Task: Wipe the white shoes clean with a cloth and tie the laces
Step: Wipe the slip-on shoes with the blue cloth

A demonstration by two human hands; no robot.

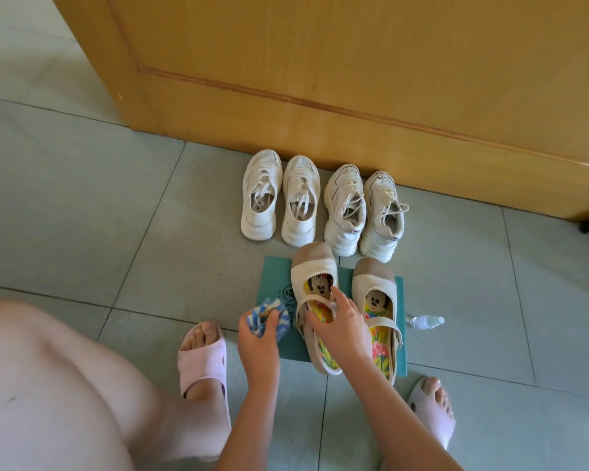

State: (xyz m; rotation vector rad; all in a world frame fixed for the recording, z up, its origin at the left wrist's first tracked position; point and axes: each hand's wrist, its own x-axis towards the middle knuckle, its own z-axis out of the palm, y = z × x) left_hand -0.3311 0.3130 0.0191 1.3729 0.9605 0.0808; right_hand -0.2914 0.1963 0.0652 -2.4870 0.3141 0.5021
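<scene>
Squats over a grey tiled floor (82, 198), one bare knee filling the lower left of the frame. Wears pink slippers: one (203, 363) at lower centre-left, the other (429, 413) at lower right.

Grips a bunched blue-and-white cloth (275, 305) in the left hand (257, 329), fingers curled tight round it, just left of lower centre. Keeps the cloth just beside the left flank of a beige shoe (315, 270); cannot tell whether touching.

Clasps that beige shoe with the right hand (340, 326), fingers hooked over the strap and into the opening above a bright patterned insole. Beside it to the right, apart from both hands, a second beige shoe (374, 280). Under both, a green mat (274, 277), with the toe of the held shoe reaching past the mat's upper edge.

Above these, at the centre of the frame, the white shoes in a row of four, toes toward a wooden door (354, 62), untouched by either hand: a left white pair (262, 195) with laces tucked loosely inside, and a right white pair (344, 209) with loose laces (393, 209) spilling over the sides.

Right of the mat, flat on the floor, a small clear bottle (425, 321).
</scene>
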